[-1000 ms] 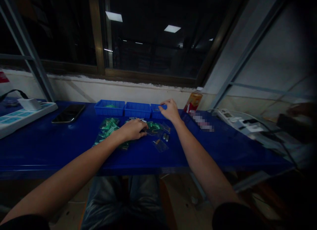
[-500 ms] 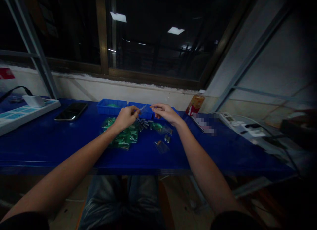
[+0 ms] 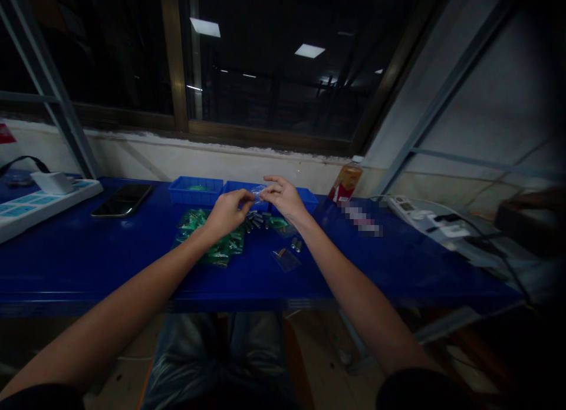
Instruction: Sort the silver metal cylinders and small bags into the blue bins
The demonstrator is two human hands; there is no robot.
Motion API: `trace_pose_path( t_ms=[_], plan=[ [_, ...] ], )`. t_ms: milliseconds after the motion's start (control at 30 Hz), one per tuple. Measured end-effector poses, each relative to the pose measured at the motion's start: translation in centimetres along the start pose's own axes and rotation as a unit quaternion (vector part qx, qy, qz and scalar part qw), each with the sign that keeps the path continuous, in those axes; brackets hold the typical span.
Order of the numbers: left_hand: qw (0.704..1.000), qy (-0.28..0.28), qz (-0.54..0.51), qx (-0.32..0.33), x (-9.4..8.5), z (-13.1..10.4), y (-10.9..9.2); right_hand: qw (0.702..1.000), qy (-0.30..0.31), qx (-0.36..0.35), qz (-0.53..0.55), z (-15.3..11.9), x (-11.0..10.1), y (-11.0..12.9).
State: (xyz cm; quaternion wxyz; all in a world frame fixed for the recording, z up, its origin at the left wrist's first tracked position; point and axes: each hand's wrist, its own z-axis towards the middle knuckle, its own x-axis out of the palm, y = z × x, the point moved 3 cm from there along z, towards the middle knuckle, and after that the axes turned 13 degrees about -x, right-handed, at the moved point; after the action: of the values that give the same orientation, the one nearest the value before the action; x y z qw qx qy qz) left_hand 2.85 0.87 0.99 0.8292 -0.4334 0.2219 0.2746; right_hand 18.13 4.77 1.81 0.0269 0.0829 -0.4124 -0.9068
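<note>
Between my hands, above the blue bins, is a small clear plastic bag (image 3: 258, 192). My left hand (image 3: 230, 211) pinches its left side. The thumb and forefinger of my right hand (image 3: 283, 197) close on its right side, with other fingers raised. Below my left hand lies a pile of green-tinted packets (image 3: 221, 249). Several small metal cylinders (image 3: 253, 221) lie just right of the pile. Two more cylinders (image 3: 296, 244) stand farther right, near a flat clear bag with brass-coloured pieces (image 3: 285, 260).
Blue bins (image 3: 194, 192) line the table's back. A phone (image 3: 122, 199) and a power strip (image 3: 53, 201) lie at left. A bottle (image 3: 347, 181) stands at back right, with cables and another white strip (image 3: 424, 221) beyond.
My right hand has moved left and now grips the clear bag that my left hand alone held. The whole view has shifted slightly.
</note>
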Motion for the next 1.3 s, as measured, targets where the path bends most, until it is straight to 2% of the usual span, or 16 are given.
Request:
trace_pose_path(
  t_ms=[100,200,300,367,433,533,567,633,700,833,900,1000,1033,1100,1200,1300],
  plan=[
    [0.987,0.034,-0.099,-0.122,0.0,0.3,0.7,0.989,0.035,-0.086,-0.113,-0.2,0.6,0.8],
    [0.927,0.086,-0.263,-0.254,0.4,0.5,1.7,0.962,0.088,-0.167,-0.199,-0.7,1.4,1.6],
    [0.884,0.089,-0.354,-0.292,0.7,0.7,2.2,0.939,0.115,-0.219,-0.237,-1.1,2.0,2.1],
    [0.885,0.062,-0.366,-0.281,0.5,0.8,2.4,0.936,0.118,-0.222,-0.247,-1.1,2.2,1.9],
    [0.911,0.021,-0.336,-0.24,0.1,0.9,2.4,0.946,0.114,-0.198,-0.23,-1.0,2.1,1.6],
    [0.979,-0.059,-0.169,-0.095,-0.8,0.8,1.8,0.977,0.091,-0.126,-0.147,-0.6,1.6,0.9],
    [0.991,-0.081,-0.099,-0.035,-1.0,0.7,1.5,0.984,0.081,-0.107,-0.119,-0.5,1.4,0.8],
    [0.992,-0.107,0.015,0.061,-1.2,0.5,0.9,0.989,0.073,-0.091,-0.095,-0.5,1.1,0.8],
    [0.984,-0.117,0.074,0.11,-1.2,0.4,0.7,0.983,0.093,-0.1,-0.121,-0.5,1.1,1.0],
    [0.983,-0.099,0.103,0.111,-1.0,0.5,0.9,0.954,0.124,-0.154,-0.225,-0.4,0.9,1.6],
    [0.989,-0.069,0.102,0.083,-0.6,0.5,1.1,0.937,0.076,-0.194,-0.281,0.0,-0.2,1.9],
    [0.993,-0.007,0.107,0.047,0.3,0.3,1.2,0.897,-0.038,-0.223,-0.379,0.8,-3.5,2.0],
    [0.993,0.017,0.112,0.045,0.7,0.2,1.2,0.884,-0.059,-0.208,-0.414,1.0,-4.7,1.8],
    [0.99,0.059,0.12,0.049,1.3,0.0,1.2,0.864,-0.032,-0.132,-0.485,1.4,-7.0,1.1],
    [0.987,0.093,0.121,0.058,1.9,-0.2,1.2,0.844,0.084,0.066,-0.525,1.0,-9.6,-0.2],
    [0.988,0.105,0.1,0.057,2.0,-0.2,1.4,0.851,0.184,0.172,-0.461,-0.3,-10.4,-0.9]
  ],
)
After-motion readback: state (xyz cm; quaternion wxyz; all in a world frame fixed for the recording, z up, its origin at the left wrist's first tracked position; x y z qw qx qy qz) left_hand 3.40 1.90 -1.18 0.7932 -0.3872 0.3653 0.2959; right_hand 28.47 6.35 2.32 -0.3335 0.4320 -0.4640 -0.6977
